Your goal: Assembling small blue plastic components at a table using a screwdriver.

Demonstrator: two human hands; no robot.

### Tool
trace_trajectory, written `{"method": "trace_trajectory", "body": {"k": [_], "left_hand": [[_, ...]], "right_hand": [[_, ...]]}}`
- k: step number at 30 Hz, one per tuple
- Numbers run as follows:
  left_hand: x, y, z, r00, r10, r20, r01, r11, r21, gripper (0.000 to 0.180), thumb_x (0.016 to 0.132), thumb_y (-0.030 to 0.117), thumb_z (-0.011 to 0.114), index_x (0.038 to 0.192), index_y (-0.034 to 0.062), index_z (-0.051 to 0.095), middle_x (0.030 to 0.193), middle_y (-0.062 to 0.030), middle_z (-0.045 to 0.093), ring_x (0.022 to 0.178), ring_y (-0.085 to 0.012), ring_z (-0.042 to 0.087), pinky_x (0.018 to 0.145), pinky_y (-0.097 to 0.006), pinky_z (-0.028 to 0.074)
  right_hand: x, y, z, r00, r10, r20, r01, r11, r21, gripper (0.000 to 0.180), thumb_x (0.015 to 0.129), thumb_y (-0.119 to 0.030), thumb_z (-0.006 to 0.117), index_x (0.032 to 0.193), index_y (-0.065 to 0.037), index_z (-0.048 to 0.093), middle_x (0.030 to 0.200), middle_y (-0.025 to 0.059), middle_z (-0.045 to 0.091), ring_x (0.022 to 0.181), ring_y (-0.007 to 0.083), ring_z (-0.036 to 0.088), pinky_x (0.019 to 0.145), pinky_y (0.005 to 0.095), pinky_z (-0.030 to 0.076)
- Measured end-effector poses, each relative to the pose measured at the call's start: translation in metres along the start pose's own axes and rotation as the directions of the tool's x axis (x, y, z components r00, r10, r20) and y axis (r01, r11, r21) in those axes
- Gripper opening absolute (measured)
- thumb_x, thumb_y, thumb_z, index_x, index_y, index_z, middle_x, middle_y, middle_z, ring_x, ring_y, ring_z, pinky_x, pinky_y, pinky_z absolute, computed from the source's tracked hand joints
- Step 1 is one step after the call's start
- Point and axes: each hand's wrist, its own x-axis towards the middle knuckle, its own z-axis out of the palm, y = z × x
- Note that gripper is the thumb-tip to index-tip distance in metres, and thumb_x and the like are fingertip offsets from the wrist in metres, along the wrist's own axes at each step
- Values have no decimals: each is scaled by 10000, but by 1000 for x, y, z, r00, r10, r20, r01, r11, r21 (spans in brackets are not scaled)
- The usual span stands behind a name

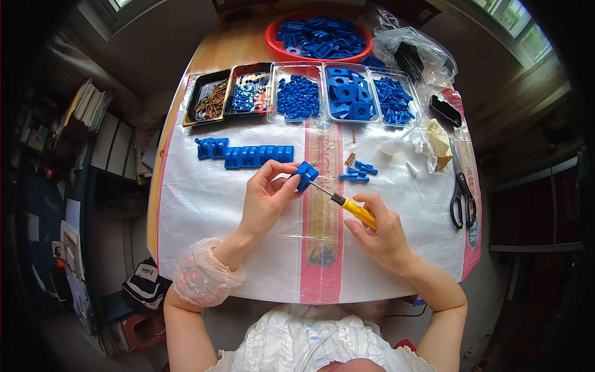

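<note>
Between the thumb and fingers of my left hand [268, 197] is a small blue plastic block [305, 176]. My right hand [381, 234] grips a screwdriver [359, 214] by its yellow handle, and the metal shaft reaches up and left so that its tip meets the block. Whether a screw sits under the tip is too small to tell. Beyond my left hand, several blue plastic pieces [258, 156] stand in a row. Several loose blue pegs [359, 171] and a few brass-coloured screws [351, 159] lie beyond my right hand.
Across the table's far side stand trays of screws [211, 99], nuts [250, 94] and blue parts [299, 97]. Behind them is a red basin [271, 41] heaped with blue pieces. Black scissors [462, 195], crumpled paper [439, 144] and a black phone-like object [446, 111] lie at the right.
</note>
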Motion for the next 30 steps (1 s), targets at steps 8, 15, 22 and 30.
{"method": "trace_trajectory", "body": {"k": [8,15,22,30], "left_hand": [[-1,1,2,1000,-3,-21,4,1000,12,94,1004,41,649,1083,14,606,1301,-187,638,1018,-152,729,841,-280,645],[-1,0,1,1000,-8,-21,8,1000,10,109,1002,41,654,1096,10,607,1304,-175,641,1001,-148,729,834,-273,641],[-1,0,1,1000,-10,-13,11,1000,25,116,1001,41,656,1101,8,606,1301,-176,645,996,-142,728,833,-269,639],[-1,-1,0,1000,-23,12,23,1000,15,113,1006,54,657,1109,33,615,1332,-166,635,1046,-141,713,846,-269,628]], "right_hand": [[-2,15,6,997,-75,-11,75,997,-22,233,968,-86,679,1147,-13,549,906,219,699,738,388,704,624,420,540],[0,14,0,996,-76,41,81,987,-141,178,1026,-145,598,1158,-30,627,744,177,673,614,345,669,547,421,488],[0,11,0,997,-59,55,65,992,-110,270,1006,-200,649,1238,-70,601,732,168,681,597,363,669,531,432,491],[-3,14,7,1000,11,5,-11,995,-99,283,939,-191,749,1096,-55,557,756,190,699,643,382,694,540,431,514]]}}
